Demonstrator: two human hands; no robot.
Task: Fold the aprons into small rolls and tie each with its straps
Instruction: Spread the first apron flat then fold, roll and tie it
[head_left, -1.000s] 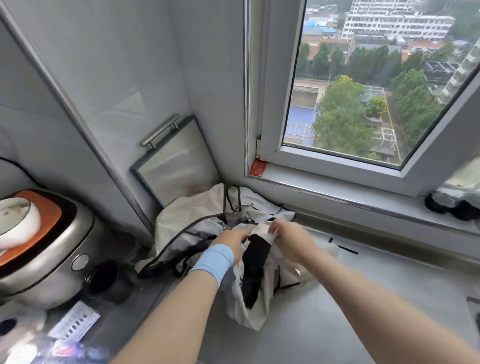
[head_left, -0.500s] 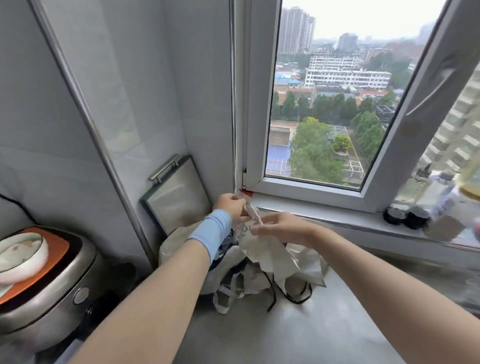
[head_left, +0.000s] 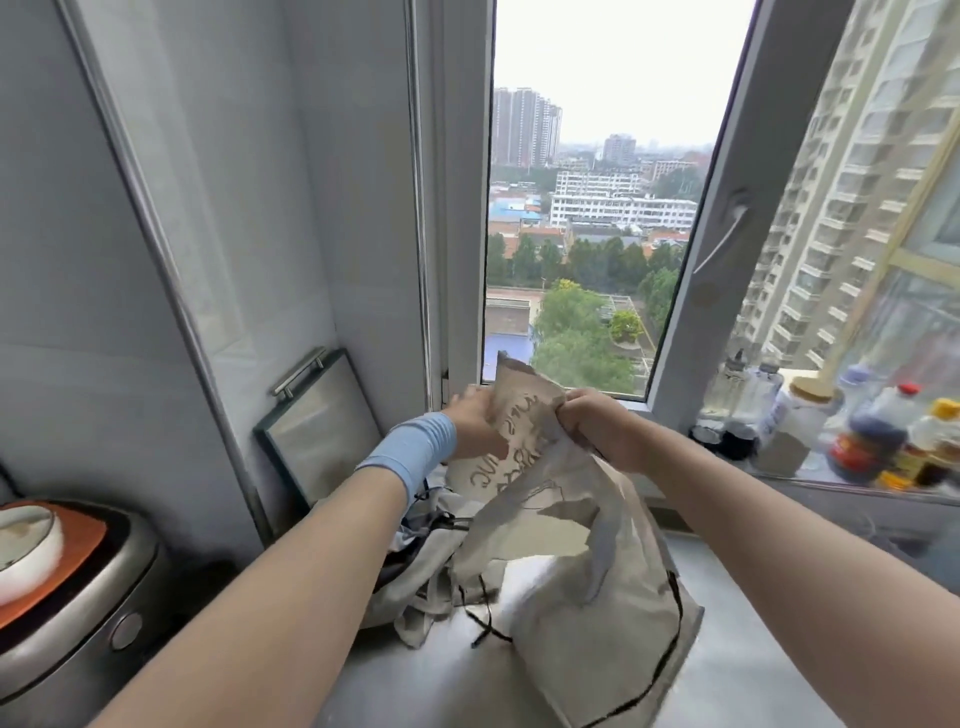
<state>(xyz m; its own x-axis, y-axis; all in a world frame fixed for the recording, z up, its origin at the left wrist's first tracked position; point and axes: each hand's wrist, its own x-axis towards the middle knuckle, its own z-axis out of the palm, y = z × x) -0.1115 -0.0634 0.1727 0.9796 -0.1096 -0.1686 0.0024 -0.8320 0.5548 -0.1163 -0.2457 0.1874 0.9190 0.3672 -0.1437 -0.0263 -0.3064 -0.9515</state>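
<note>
A cream apron (head_left: 576, 561) with black trim and dark lettering hangs lifted above the grey counter (head_left: 447, 686). My left hand (head_left: 475, 423), with a blue wristband below it, holds its upper left edge. My right hand (head_left: 597, 421) grips the upper right edge with curled fingers. The apron's lower part drapes down to the counter. A pile of more cream cloth with black straps (head_left: 415, 577) lies under my left forearm in the corner.
A rice cooker (head_left: 78, 587) with a white bowl on it stands at the left. A metal tray with a handle (head_left: 317, 431) leans on the wall. Bottles and jars (head_left: 852, 431) line the window sill at the right.
Both hands have raised the apron from the pile up toward the window. It now hangs spread between them, and my view has tilted upward.
</note>
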